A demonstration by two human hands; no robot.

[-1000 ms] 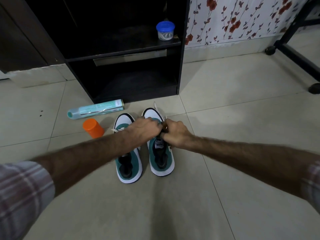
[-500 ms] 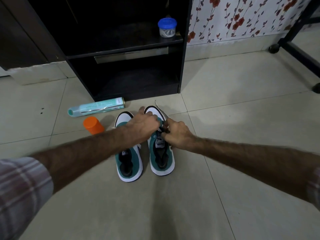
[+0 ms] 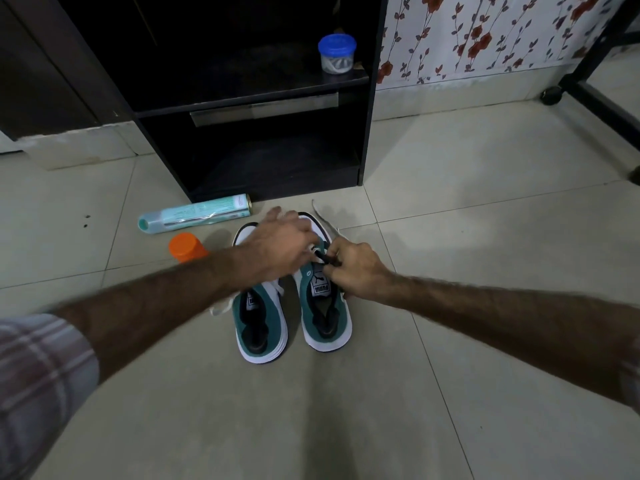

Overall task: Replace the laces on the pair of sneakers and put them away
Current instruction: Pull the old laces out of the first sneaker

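Observation:
Two green and white sneakers stand side by side on the tiled floor, toes toward the cabinet. My right hand (image 3: 356, 270) pinches a black lace (image 3: 325, 258) at the eyelets of the right sneaker (image 3: 325, 320). My left hand (image 3: 282, 247) reaches over the toe of the left sneaker (image 3: 261, 327) and the front of the right one, fingers stretched forward; what its fingertips touch is hidden. A white lace (image 3: 329, 223) trails on the floor past the right sneaker's toe. Another white lace (image 3: 221, 306) hangs off the left sneaker's side.
A dark cabinet (image 3: 370, 98) with open shelves stands just beyond the shoes; a blue-lidded jar (image 3: 336, 54) sits on its shelf. A spray can (image 3: 194, 218) lies on the floor at the left, an orange cap (image 3: 185, 247) beside it. A black wheeled frame (image 3: 588, 88) stands far right.
My left hand has opened and stretched forward over the shoe toes. My right hand has stayed at the right sneaker's eyelets with the black lace.

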